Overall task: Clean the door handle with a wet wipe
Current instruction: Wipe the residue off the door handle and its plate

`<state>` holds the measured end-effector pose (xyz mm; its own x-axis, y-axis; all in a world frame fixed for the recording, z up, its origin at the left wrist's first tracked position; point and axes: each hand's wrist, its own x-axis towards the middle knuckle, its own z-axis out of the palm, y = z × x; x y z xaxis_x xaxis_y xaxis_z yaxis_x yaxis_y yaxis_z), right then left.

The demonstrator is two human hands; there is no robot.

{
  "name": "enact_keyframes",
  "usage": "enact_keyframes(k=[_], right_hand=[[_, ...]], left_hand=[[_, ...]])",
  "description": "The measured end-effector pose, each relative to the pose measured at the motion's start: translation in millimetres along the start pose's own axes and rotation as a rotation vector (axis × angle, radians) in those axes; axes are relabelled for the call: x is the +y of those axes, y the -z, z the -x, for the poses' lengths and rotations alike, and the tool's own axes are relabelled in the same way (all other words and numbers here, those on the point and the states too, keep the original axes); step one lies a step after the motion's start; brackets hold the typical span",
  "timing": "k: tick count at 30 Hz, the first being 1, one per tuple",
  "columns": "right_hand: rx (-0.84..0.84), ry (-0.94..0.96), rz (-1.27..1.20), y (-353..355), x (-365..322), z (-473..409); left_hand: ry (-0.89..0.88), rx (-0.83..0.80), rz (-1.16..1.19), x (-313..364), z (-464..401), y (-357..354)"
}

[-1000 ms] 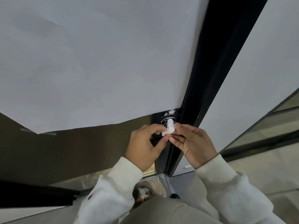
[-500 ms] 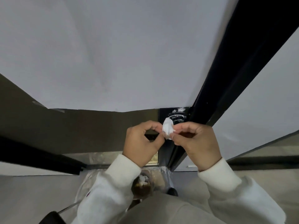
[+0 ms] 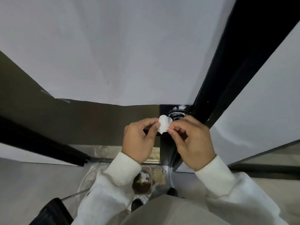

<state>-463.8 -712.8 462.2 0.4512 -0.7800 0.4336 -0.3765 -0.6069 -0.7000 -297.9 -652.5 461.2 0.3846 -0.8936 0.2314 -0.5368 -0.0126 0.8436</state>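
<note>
Black thing at the bottom left: a dark shape [image 3: 52, 211] sat low by your left sleeve (too cut off to tell what it was).

Little bin: a small tub [image 3: 142, 181] sat on the floor under your hands, with white balled-up bits inside.

Left hand: your left hand [image 3: 139, 140] had its thumb and first finger pinched on the left edge of the wet wipe [image 3: 164, 124]. The other fingers were curled in.

Wet wipe: it was small, white and a bit scrunched. It hung between your two hands, up in the air, just in front of the lock plate.

Door handle: only a round shiny part [image 3: 177, 114] showed on the black door edge, right behind the wipe. I could not tell if the wipe touched it; it looked apart.

Right hand: your right hand [image 3: 193, 140] pinched the right edge of the wipe with its fingertips.

How far along: you had the wipe out and looked to be opening or folding it. The rubbing of the handle looked not done at this point, so that was left, then throwing the wipe away.
</note>
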Motion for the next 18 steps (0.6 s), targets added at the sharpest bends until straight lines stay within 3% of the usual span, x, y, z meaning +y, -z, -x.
enact_keyframes(k=[4,10,18], right_hand=[[-0.062,-0.011,-0.137,2.5,-3.2,1.8],[-0.057,-0.380,-0.676,0.7,-6.3,0.3],[-0.083,-0.410,-0.711,8.1,-0.6,-3.1]], left_hand=[[0.051,0.047,0.083,-4.3,-0.6,1.4],[0.025,-0.041,0.283,7.8,3.5,4.0],[0.030,-0.086,0.260,4.2,2.7,9.8]])
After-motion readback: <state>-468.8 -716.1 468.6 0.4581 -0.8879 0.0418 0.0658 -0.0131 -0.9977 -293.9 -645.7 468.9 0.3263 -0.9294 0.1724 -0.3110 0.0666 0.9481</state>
